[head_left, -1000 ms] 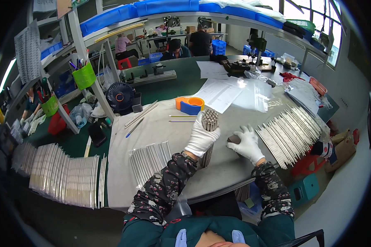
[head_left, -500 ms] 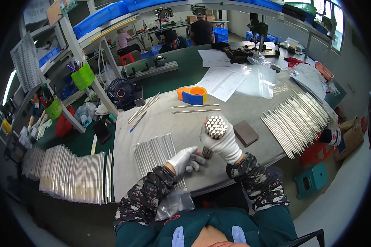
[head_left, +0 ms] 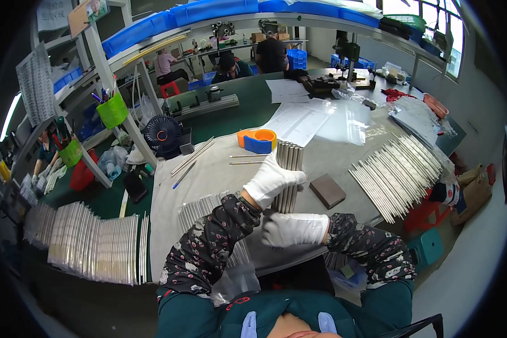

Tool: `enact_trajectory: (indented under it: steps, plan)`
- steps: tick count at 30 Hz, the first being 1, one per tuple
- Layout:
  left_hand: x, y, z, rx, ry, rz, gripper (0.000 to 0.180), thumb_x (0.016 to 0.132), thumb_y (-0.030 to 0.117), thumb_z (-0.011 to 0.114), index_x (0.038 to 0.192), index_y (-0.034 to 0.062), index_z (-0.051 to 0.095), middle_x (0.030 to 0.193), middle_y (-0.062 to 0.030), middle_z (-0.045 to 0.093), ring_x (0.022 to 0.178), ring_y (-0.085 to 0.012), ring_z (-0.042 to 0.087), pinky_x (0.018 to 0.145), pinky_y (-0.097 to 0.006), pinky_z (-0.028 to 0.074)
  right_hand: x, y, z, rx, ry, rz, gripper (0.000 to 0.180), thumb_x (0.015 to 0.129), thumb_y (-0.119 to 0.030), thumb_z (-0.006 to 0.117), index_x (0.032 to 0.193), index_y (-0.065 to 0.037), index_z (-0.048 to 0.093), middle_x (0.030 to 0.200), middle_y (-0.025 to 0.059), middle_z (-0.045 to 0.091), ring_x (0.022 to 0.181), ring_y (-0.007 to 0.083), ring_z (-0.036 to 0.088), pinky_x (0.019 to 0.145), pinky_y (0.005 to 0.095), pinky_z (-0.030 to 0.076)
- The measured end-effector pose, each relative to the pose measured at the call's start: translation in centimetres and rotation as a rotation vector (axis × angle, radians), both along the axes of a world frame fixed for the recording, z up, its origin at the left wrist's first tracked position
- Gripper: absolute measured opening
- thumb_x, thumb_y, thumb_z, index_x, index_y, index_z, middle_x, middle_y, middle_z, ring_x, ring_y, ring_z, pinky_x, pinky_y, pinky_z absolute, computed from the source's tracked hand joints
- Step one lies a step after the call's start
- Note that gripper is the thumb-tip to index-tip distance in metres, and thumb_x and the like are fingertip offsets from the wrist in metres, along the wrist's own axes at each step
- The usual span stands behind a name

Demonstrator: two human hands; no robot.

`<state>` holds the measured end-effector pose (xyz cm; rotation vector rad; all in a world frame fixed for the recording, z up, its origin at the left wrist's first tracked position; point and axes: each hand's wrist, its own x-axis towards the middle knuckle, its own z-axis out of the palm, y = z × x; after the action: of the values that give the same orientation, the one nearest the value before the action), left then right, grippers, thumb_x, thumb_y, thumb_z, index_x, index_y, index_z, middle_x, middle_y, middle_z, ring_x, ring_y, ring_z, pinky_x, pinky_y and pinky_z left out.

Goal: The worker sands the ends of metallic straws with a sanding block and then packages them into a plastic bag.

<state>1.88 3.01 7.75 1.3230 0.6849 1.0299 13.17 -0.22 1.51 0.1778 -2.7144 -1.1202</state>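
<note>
A thick bundle of thin silver metal rods (head_left: 289,159) stands roughly upright over the grey cloth in front of me. My left hand (head_left: 269,180), in a white glove, is wrapped round its middle from the left side. Just below the bundle is my right hand (head_left: 296,230), also gloved, at or near the lower rod ends; its fingers are curled but smeared by motion, and I cannot tell whether they grip anything. A row of bagged rods (head_left: 194,211) lies on the cloth, partly hidden under my left forearm. Two loose rods (head_left: 245,159) lie behind my left hand.
Right of the bundle sits a dark flat block (head_left: 327,191), with many loose rods (head_left: 397,174) beyond it. An orange and blue tape dispenser (head_left: 257,140) stands behind. Bagged rods (head_left: 93,242), a pen (head_left: 184,175) and a small fan (head_left: 163,132) are at left.
My left hand has risen from the cloth and taken hold of the bundle. My right hand has left the bundle's upper part and moved down below it. The bundle's top has tipped away from me.
</note>
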Motion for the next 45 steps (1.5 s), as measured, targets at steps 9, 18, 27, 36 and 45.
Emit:
enact_trajectory:
  steps: [9, 18, 27, 36, 45]
  plan:
    - [0.9, 1.3, -4.8, 0.288, -0.017, 0.252, 0.031, 0.071, 0.001, 0.066, 0.094, 0.0065, 0.046, 0.078, 0.0014, 0.054, 0.071, -0.0065, 0.053, 0.062, -0.023, 0.048, 4.3, 1.7, -0.8, -0.3, 0.219, -0.111, 0.022, 0.07, -0.01, 0.056, 0.091, -0.006, 0.054, 0.1, 0.0074, 0.055, 0.1, 0.022, 0.053, 0.088, 0.0325, 0.044]
    - [1.3, 0.8, -4.5, 0.314, 0.042, 0.204, 0.031, 0.07, 0.004, 0.067, 0.094, 0.006, 0.047, 0.079, 0.0025, 0.053, 0.072, -0.0049, 0.051, 0.067, -0.023, 0.046, 10.2, 2.6, -6.1, -0.617, 0.776, -1.446, 0.068, 0.066, -0.037, 0.071, 0.124, -0.009, 0.049, 0.118, 0.0197, 0.047, 0.111, 0.0364, 0.044, 0.086, 0.0439, 0.039]
    - [2.0, 2.4, -5.4, 0.362, 0.174, 0.285, 0.035, 0.07, 0.003, 0.063, 0.101, 0.0037, 0.046, 0.083, -0.0018, 0.054, 0.077, -0.0103, 0.054, 0.072, -0.026, 0.046, 5.9, 2.2, 7.9, -0.812, 1.312, -0.354, 0.038, 0.072, -0.02, 0.067, 0.107, -0.005, 0.06, 0.108, 0.0166, 0.054, 0.098, 0.0324, 0.051, 0.085, 0.037, 0.042]
    - [2.4, 1.6, -5.2, 0.486, 0.079, 0.415, 0.039, 0.069, 0.004, 0.063, 0.105, 0.0023, 0.047, 0.085, -0.0025, 0.054, 0.077, -0.0103, 0.054, 0.069, -0.027, 0.046, 5.7, 3.4, 9.8, -0.719, 0.978, -0.402, 0.034, 0.068, -0.016, 0.066, 0.1, -0.006, 0.064, 0.108, 0.0151, 0.054, 0.099, 0.0312, 0.052, 0.089, 0.038, 0.04]
    - [2.0, -0.2, -5.9, 0.425, 0.051, 0.334, 0.028, 0.071, 0.003, 0.062, 0.096, 0.004, 0.049, 0.078, -0.0017, 0.055, 0.07, -0.0079, 0.053, 0.067, -0.025, 0.046, 11.7, 6.0, -3.5, -0.73, 0.786, -1.232, 0.039, 0.064, -0.036, 0.069, 0.096, -0.015, 0.068, 0.106, 0.0167, 0.056, 0.103, 0.0323, 0.05, 0.088, 0.0415, 0.041]
